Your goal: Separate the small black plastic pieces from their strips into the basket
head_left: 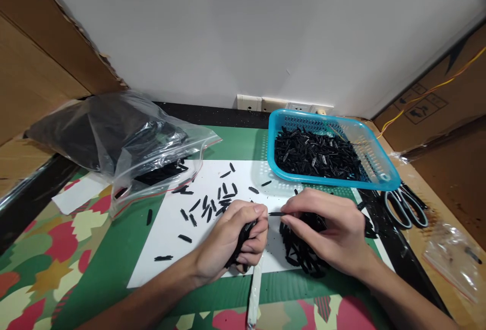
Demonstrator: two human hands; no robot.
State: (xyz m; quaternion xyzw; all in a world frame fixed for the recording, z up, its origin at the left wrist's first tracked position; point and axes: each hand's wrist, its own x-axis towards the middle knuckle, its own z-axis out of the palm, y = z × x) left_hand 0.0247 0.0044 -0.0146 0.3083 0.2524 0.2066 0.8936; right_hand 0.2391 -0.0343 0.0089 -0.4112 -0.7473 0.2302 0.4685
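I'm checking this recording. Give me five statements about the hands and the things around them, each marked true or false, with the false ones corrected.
1. The left hand is closed around several black pieces. True.
2. The right hand holds nothing. False: it pinches a thin black piece between thumb and finger.
3. The blue basket has black pieces in it. True.
4. The scissors lie inside the blue basket. False: they lie outside it, on the right.
5. The large plastic bag is left of the blue basket. True.
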